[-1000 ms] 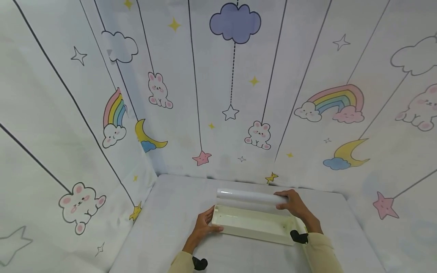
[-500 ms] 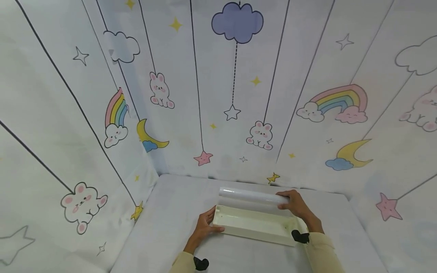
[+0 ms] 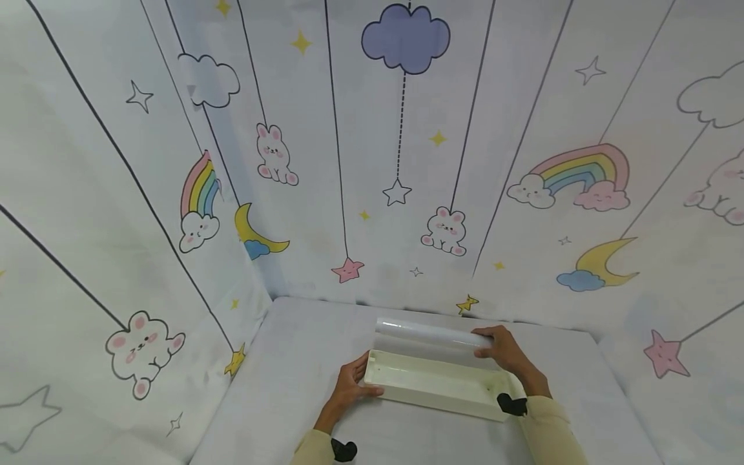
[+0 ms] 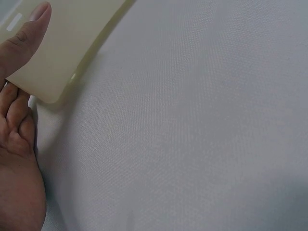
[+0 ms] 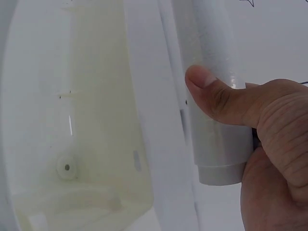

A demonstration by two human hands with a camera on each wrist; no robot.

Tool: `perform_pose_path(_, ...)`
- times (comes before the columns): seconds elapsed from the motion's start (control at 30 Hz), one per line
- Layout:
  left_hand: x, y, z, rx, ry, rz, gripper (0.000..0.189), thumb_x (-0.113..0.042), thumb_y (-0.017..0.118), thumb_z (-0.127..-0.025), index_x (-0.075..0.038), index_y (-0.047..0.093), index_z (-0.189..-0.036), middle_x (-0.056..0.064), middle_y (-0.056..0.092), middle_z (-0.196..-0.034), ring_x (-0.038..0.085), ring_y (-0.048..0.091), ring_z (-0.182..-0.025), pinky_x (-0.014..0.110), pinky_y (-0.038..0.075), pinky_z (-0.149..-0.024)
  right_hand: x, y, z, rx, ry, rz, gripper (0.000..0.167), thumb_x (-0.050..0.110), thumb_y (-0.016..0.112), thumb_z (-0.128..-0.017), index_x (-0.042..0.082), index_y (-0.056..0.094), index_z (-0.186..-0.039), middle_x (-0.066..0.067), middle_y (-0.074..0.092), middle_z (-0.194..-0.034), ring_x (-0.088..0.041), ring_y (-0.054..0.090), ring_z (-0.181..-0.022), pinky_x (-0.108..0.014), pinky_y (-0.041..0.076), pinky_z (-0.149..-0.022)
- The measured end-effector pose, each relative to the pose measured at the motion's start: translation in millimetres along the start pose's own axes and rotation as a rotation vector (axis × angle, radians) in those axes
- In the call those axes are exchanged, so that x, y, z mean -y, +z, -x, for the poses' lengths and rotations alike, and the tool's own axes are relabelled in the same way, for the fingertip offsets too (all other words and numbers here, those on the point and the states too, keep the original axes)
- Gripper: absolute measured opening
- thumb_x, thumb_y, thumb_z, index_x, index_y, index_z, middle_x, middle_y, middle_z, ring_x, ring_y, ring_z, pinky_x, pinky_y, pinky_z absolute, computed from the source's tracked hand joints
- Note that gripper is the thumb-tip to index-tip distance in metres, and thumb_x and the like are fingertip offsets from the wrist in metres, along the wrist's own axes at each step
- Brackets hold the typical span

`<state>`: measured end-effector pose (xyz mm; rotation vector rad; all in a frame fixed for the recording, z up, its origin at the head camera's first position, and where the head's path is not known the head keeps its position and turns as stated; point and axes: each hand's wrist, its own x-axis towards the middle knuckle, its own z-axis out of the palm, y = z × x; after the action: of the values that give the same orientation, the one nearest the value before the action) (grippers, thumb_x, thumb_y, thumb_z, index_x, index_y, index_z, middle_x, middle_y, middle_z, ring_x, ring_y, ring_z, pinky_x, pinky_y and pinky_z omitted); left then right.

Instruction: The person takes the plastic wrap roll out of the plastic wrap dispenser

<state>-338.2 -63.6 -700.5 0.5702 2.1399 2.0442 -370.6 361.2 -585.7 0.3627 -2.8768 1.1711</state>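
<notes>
A long cream plastic box (image 3: 436, 400), with its hollow upward, lies on the white-covered table. My left hand (image 3: 347, 387) grips its left end, thumb on the front wall; in the left wrist view the thumb (image 4: 24, 43) presses the cream wall with fingers curled beneath. Behind the box, a roll of cling film (image 3: 424, 332) is held off the box by my right hand (image 3: 506, 352) at its right end. In the right wrist view, the thumb lies across the roll (image 5: 216, 144), whose white core end shows below; the fingers behind are mostly hidden. Roll and box stand apart.
A cream edge (image 3: 516, 387) shows beside the box's right end, partly hidden by the right sleeve (image 3: 549, 426). The white table cloth (image 3: 290, 361) reaches back to a wall sheet (image 3: 395, 252) printed with clouds, stars and bunnies.
The roll's left end has risen slightly. Both hands keep their hold; the head view has shifted a little.
</notes>
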Motion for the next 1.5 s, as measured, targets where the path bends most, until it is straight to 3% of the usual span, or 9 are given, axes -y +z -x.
perform_pose_path(0.17, -1.4, -0.3, 0.3, -0.003, -0.037, 0.015, 0.106, -0.005, 0.098, -0.079, 0.009, 0.037, -0.165, 0.032, 0.045, -0.166, 0.05, 0.045, -0.155, 0.046, 0.043, -0.129, 1, 4, 1.2, -0.016, -0.004, -0.001, 0.046, -0.005, 0.092, -0.077, -0.012, 0.077, -0.121, -0.03, 0.078, -0.121, -0.034, 0.073, -0.103, -0.032, 0.059, -0.083)
perform_pose_path(0.33, -1.7, -0.1, -1.1, 0.003, -0.034, 0.013, 0.105, -0.005, 0.097, -0.08, 0.01, 0.036, -0.165, 0.033, 0.046, -0.165, 0.051, 0.045, -0.155, 0.052, 0.04, -0.13, 4, 6, 1.0, -0.026, -0.005, 0.0, 0.048, -0.006, 0.092, -0.075, -0.013, 0.077, -0.12, -0.031, 0.078, -0.119, -0.036, 0.073, -0.103, -0.035, 0.06, -0.084)
perform_pose_path(0.43, 1.5, 0.4, -1.3, -0.005, -0.01, 0.003, 0.105, -0.006, 0.098, -0.08, 0.011, 0.037, -0.164, 0.033, 0.047, -0.164, 0.049, 0.048, -0.153, 0.042, 0.046, -0.128, 2, 6, -0.2, -0.014, 0.002, 0.001, 0.048, -0.006, 0.092, -0.076, -0.014, 0.076, -0.121, -0.031, 0.078, -0.12, -0.036, 0.073, -0.103, -0.038, 0.06, -0.085)
perform_pose_path(0.6, 7.3, 2.5, -1.9, -0.005, -0.035, 0.037, 0.106, -0.004, 0.098, -0.079, 0.01, 0.037, -0.164, 0.031, 0.046, -0.166, 0.046, 0.047, -0.156, 0.028, 0.046, -0.127, -12, 7, -0.3, -0.015, -0.003, 0.011, 0.048, -0.004, 0.093, -0.077, -0.012, 0.078, -0.121, -0.03, 0.079, -0.122, -0.033, 0.073, -0.106, -0.032, 0.059, -0.085)
perform_pose_path(0.77, 5.2, 1.8, -0.3, -0.019, -0.05, 0.039, 0.107, -0.005, 0.099, -0.078, 0.011, 0.037, -0.164, 0.03, 0.046, -0.166, 0.047, 0.046, -0.156, 0.026, 0.045, -0.127, -18, 7, -2.9, -0.029, -0.037, 0.024, 0.048, -0.002, 0.094, -0.075, -0.011, 0.079, -0.119, -0.03, 0.079, -0.12, -0.033, 0.073, -0.106, -0.029, 0.058, -0.084)
perform_pose_path(0.93, 10.2, -0.4, 0.0, -0.024, -0.006, 0.011, 0.106, -0.013, 0.1, -0.079, 0.009, 0.04, -0.164, 0.029, 0.048, -0.165, 0.039, 0.052, -0.154, 0.019, 0.047, -0.123, -17, 8, -5.6, -0.018, -0.004, 0.027, 0.049, -0.002, 0.094, -0.075, -0.011, 0.078, -0.12, -0.031, 0.078, -0.121, -0.035, 0.073, -0.104, -0.032, 0.058, -0.084)
perform_pose_path(1.1, 15.5, -2.0, -0.5, -0.019, 0.057, -0.021, 0.106, -0.021, 0.1, -0.08, 0.012, 0.041, -0.162, 0.033, 0.049, -0.162, 0.038, 0.056, -0.152, 0.023, 0.05, -0.122, -18, 11, -6.1, -0.009, 0.011, 0.026, 0.049, -0.004, 0.094, -0.074, -0.013, 0.078, -0.119, -0.032, 0.078, -0.12, -0.034, 0.073, -0.1, -0.032, 0.059, -0.081)
perform_pose_path(1.33, 21.8, -2.2, -1.8, -0.021, -0.021, 0.067, 0.109, -0.02, 0.103, -0.076, 0.006, 0.043, -0.163, 0.026, 0.05, -0.165, 0.022, 0.056, -0.152, 0.016, 0.048, -0.121, -23, 11, -5.1, -0.028, 0.016, 0.032, 0.048, -0.004, 0.095, -0.073, -0.012, 0.079, -0.117, -0.032, 0.079, -0.117, -0.033, 0.074, -0.098, -0.032, 0.059, -0.079)
perform_pose_path(1.5, 15.8, -1.3, -1.8, -0.015, -0.013, 0.014, 0.108, -0.018, 0.101, -0.078, 0.008, 0.041, -0.164, 0.029, 0.049, -0.164, 0.038, 0.053, -0.154, 0.018, 0.048, -0.122, -22, 11, -5.3, -0.013, 0.032, 0.035, 0.049, -0.004, 0.094, -0.075, -0.012, 0.078, -0.12, -0.033, 0.078, -0.121, -0.04, 0.075, -0.104, -0.041, 0.062, -0.084)
